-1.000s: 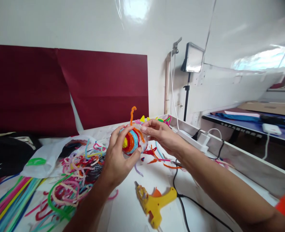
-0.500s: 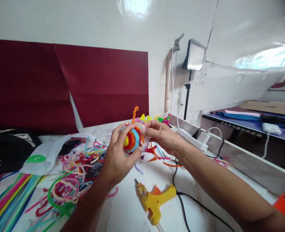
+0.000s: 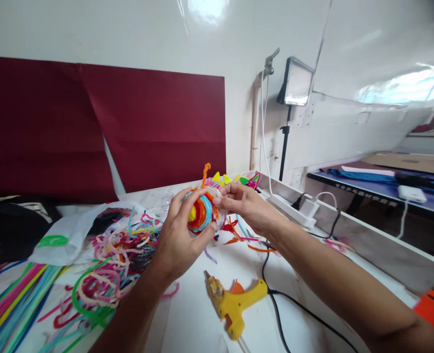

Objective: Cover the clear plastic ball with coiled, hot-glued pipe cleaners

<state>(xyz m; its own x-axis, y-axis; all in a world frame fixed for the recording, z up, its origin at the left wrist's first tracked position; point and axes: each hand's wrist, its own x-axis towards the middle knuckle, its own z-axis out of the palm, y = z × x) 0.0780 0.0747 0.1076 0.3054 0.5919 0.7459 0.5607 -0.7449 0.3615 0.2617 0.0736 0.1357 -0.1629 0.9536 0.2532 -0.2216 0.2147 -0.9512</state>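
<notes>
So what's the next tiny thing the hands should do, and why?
Maybe the right hand should gently smooth the orange strand down against the striped round piece. One end of the strand stands up above it, the right thumb and fingertips are close by at its edge, and the left hand is holding the piece.

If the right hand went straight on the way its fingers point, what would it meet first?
The striped ball, held in the left hand; the right hand seems to touch its edge, though depth is unclear.
</notes>
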